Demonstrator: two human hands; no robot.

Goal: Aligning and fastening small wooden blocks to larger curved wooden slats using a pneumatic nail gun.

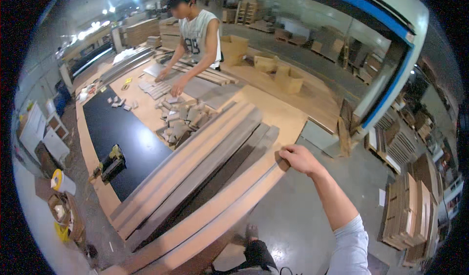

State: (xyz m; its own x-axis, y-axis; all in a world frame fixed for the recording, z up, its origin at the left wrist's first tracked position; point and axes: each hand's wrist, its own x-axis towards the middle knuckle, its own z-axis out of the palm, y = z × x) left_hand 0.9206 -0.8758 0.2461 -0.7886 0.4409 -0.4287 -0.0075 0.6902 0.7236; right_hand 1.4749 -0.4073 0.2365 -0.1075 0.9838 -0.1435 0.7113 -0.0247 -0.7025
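Note:
My right hand (298, 158) is closed around the far end of a pair of long wooden boards (215, 204). They lie side by side, with a narrow dark line between them, and run down to the lower left edge of the picture. My left hand is out of sight. Just left of these boards, a stack of similar long boards (195, 153) rests on the worktable (101, 187), its edges greyish and some faces light tan. Some darker boards (259, 143) lie between the stack and the pair by my hand.
Across the table a co-worker (200, 35) handles small pieces near a pile of wooden blocks (183, 118). A black tool (113, 165) lies on the dark panel (132, 128). Cardboard boxes (288, 79) stand behind; stacked boards (408, 209) are at right, beyond a post (391, 84).

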